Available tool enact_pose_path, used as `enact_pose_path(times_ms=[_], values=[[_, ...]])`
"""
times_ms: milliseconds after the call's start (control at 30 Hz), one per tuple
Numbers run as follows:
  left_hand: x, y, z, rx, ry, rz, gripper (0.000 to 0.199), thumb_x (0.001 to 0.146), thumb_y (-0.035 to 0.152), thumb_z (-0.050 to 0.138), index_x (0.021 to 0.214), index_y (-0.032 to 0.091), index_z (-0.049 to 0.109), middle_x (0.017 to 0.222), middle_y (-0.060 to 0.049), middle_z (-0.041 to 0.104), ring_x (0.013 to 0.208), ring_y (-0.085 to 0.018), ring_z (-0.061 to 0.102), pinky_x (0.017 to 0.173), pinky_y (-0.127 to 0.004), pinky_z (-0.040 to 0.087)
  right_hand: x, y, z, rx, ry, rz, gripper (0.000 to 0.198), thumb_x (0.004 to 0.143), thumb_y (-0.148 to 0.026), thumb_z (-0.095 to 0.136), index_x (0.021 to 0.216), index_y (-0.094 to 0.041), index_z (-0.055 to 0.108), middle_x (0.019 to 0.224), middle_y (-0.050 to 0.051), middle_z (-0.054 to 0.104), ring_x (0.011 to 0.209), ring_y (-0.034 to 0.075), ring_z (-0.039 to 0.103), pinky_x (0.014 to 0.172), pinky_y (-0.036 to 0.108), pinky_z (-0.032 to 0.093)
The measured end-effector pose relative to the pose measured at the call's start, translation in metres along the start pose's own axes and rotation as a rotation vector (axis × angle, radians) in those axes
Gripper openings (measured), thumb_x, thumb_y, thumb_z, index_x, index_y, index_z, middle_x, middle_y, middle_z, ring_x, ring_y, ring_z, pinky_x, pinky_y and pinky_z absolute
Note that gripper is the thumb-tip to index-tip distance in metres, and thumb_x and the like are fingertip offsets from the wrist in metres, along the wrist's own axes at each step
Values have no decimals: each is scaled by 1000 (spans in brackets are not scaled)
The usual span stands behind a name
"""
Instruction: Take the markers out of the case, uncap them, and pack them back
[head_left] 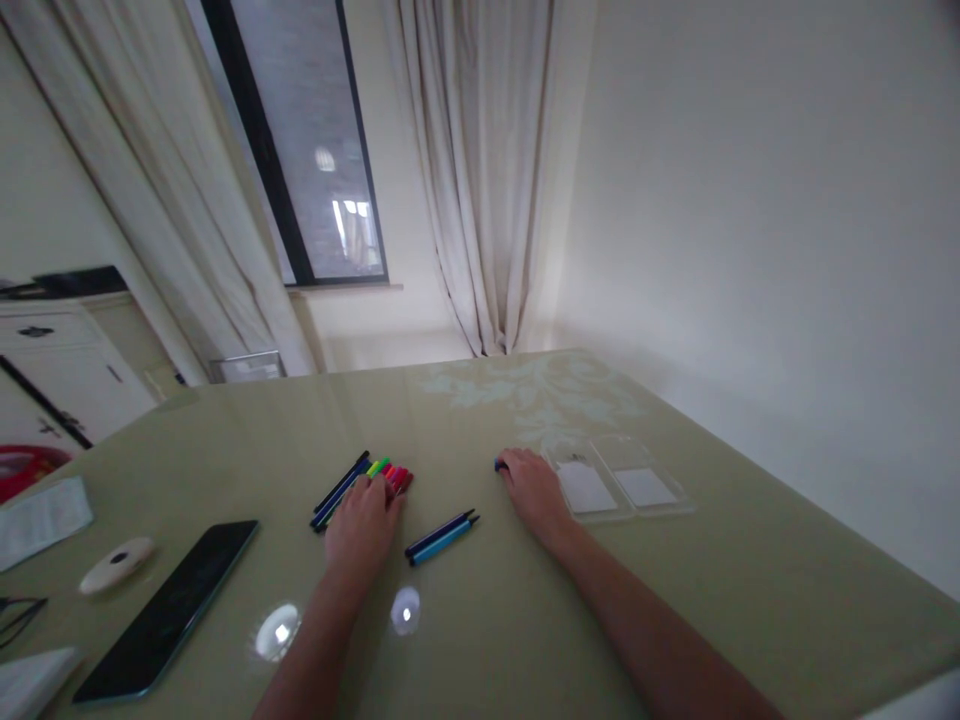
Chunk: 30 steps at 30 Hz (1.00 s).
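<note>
pale, pleated curtains (480,180) hang beyond a glossy olive table (480,660). slim, colourful pens (343,488) lie bunched under the curled left hand (364,525); two bluish pens (442,541) rest between the hands. beside a flat, clear case (619,480), the right hand (534,495) curls over a blue object (499,465) — whether either grips cannot be told.

The markers (380,467) run navy, green and red, the olive table (480,640) patterned with pale leaves

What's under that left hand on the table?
Slim, plastic-looking pens: green, pink and red ends show beyond the bare left hand, with dark blue ones along its side. The parts beneath it are covered, so the full count can't be told.
</note>
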<state>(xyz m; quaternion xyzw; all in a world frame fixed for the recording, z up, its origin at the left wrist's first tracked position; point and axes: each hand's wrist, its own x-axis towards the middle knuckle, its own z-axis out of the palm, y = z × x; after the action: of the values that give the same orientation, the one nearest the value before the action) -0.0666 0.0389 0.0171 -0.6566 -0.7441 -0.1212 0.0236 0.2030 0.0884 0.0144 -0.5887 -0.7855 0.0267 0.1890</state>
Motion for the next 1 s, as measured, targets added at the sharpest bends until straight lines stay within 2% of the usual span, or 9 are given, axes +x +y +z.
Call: enact_pose_path(times_ms=[100,200,333,467,600,667,733,867,1000], values=[[0,5,3,-54,-14,65,20,98,35,54,94,19,66,110,-11,65,104,-28,64,91,-40,50,-2,-2,-2,38,50,-40,20,97,-15,58,112,-18,71,115,11,72,111,27,63,96,36,47],[0,21,2,-132,1,218,15,97,30,57,94,19,66,111,-11,66,112,-29,62,99,-42,47,-8,-7,-4,181,77,-161,27,99,-18,60,125,-20,68,124,10,69,117,24,62,102,35,47],[-8,47,-1,-304,-67,335,15,101,29,50,98,21,62,99,-7,71,98,-25,66,87,-37,49,-15,-15,-1,311,58,-404,29,102,-27,59,130,-22,66,122,8,71,114,20,64,100,31,49],[-18,63,-4,-402,-60,396,20,104,32,43,106,22,61,109,-6,72,102,-22,67,85,-32,48,-16,-18,4,289,76,-518,22,104,-25,56,120,-23,72,108,6,76,101,18,68,93,29,50],[-20,62,-11,-221,-108,299,33,104,49,43,98,24,65,99,-5,75,92,-24,70,72,-31,45,-13,-13,4,288,102,-598,22,104,-23,56,116,-23,74,105,5,78,98,18,69,91,30,50],[-17,55,-12,-155,-104,191,43,101,60,43,91,24,65,89,-4,74,86,-26,71,66,-31,43,-11,-7,1,314,135,-559,22,103,-23,56,115,-24,75,105,5,78,97,18,69,91,30,50],[-12,46,-9,-159,-70,125,47,97,66,46,95,23,65,89,-5,73,87,-27,71,68,-32,44,-7,-1,-3,340,186,-438,24,103,-23,55,116,-25,75,108,5,77,100,19,68,94,31,50],[-7,33,4,-220,-41,175,42,98,58,51,109,20,63,110,-10,70,101,-27,68,81,-35,47,0,9,-3,273,249,-120,32,102,-16,49,121,-21,74,115,10,70,108,22,62,98,33,50],[-11,38,8,-257,-96,230,34,100,52,49,101,22,65,106,-7,70,100,-25,66,80,-34,46,6,11,6,164,160,-55,43,96,-5,45,129,-18,69,122,13,64,115,22,59,103,31,46]])
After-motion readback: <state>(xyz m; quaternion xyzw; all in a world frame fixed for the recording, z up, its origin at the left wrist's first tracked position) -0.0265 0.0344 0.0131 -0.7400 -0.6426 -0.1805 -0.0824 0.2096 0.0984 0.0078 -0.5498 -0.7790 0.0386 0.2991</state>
